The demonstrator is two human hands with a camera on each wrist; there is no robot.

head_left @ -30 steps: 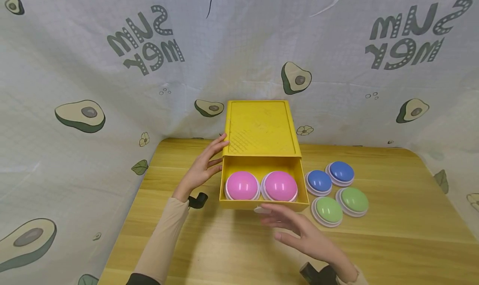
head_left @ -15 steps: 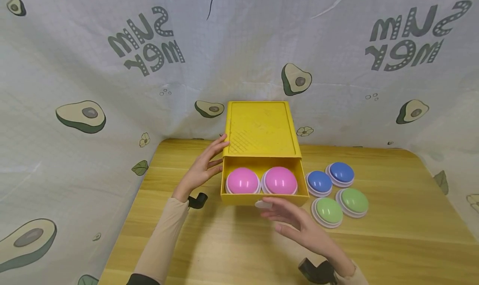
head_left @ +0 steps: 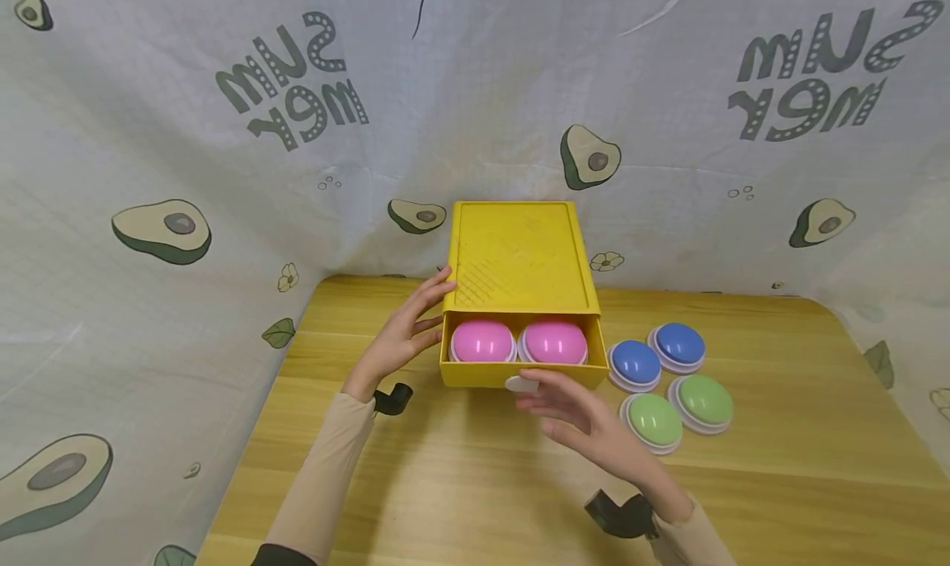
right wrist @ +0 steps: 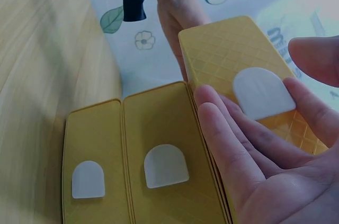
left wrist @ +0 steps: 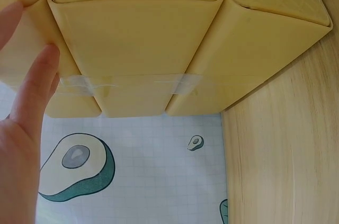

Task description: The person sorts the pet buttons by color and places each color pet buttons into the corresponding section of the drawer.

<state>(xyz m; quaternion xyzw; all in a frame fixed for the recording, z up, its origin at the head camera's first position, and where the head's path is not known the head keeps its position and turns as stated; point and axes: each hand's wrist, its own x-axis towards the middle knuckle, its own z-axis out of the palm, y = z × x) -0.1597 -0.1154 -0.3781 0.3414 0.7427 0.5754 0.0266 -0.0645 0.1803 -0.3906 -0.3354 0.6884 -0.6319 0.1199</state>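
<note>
A yellow drawer cabinet (head_left: 519,252) stands against the cloth, its top drawer (head_left: 475,374) partly pulled out. Inside the drawer sit two glossy pink dome buttons (head_left: 553,341) on white bases, side by side. My left hand (head_left: 397,339) rests its fingertips on the cabinet's left side, as the left wrist view of that hand (left wrist: 24,123) also shows. With extended fingers, my right hand (head_left: 586,422) touches the drawer front beside its white pull tab (right wrist: 262,92); the thumb stands apart. Two lower drawer fronts (right wrist: 159,123) are flush in the right wrist view.
Right of the cabinet lie two blue dome buttons (head_left: 635,360) and two green dome buttons (head_left: 656,419) on the wooden table (head_left: 801,401). A white cloth (head_left: 475,96) printed with avocados hangs behind and at the sides.
The drawer has slid inward under the right hand, which moved away from me with it. The pink dome buttons went deeper into the cabinet. The left hand stayed put.
</note>
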